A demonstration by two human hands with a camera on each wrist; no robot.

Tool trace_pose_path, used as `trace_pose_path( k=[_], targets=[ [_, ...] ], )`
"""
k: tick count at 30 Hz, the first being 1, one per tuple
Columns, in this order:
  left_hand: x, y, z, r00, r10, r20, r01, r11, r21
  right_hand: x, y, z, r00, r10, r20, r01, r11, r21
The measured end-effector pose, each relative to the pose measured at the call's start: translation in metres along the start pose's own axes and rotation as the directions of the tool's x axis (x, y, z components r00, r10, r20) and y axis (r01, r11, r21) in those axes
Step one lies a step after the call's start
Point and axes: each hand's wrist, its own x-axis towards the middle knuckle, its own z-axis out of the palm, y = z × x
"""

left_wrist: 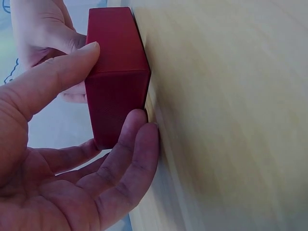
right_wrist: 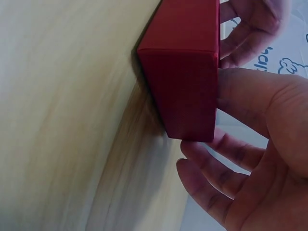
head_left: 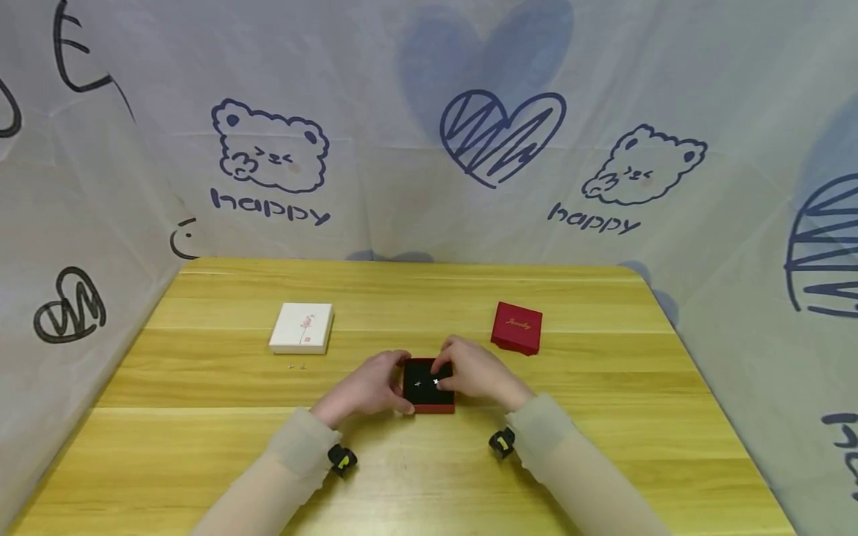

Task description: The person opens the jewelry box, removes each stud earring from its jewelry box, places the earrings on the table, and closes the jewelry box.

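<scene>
A red jewelry box (head_left: 434, 409) with a black insert (head_left: 424, 397) lies uncovered on the table. My left hand (head_left: 373, 383) grips its left side, thumb at the near corner and fingers at the far one; the left wrist view shows the thumb on the red wall (left_wrist: 118, 96). The right hand (head_left: 477, 371) reaches over the right edge, and its thumb and index finger pinch a small silver star-shaped earring (head_left: 436, 381) at the insert. Left of that, another small silver piece (head_left: 418, 384) sits on the insert. In the right wrist view the thumb (right_wrist: 245, 94) crosses the box's rim.
A white box (head_left: 302, 328) with a red flower print stands at the back left, with two tiny pieces (head_left: 296, 366) lying in front of it. The red lid (head_left: 517, 327) with gold lettering lies at the back right. A printed cloth (head_left: 389, 179) hangs behind the wooden table (head_left: 603, 461).
</scene>
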Motion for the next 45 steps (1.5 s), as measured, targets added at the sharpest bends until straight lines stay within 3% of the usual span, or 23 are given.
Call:
trace_pose_path(
  k=[19, 32, 40, 45],
  targets=[
    [0.000, 0.003, 0.001, 1.000, -0.013, -0.002, 0.013, 1.000, -0.001, 0.005, 0.002, 0.005, 1.000, 0.010, 0.016, -0.011, 1.000, 0.026],
    [0.002, 0.000, 0.001, 1.000, -0.005, 0.005, 0.005, 1.000, -0.001, 0.001, 0.010, -0.008, 0.999, -0.041, 0.035, 0.034, 0.980, 0.198],
    [0.001, 0.001, 0.001, 1.000, -0.026, -0.009, 0.026, 1.000, 0.003, -0.019, 0.018, -0.027, 0.997, 0.044, -0.057, -0.029, 0.973, 0.231],
    [0.001, 0.001, 0.001, 0.999, -0.031, -0.006, 0.031, 0.999, 0.004, -0.035, 0.036, -0.032, 0.990, 0.048, -0.132, -0.018, 0.974, 0.226]
  ],
)
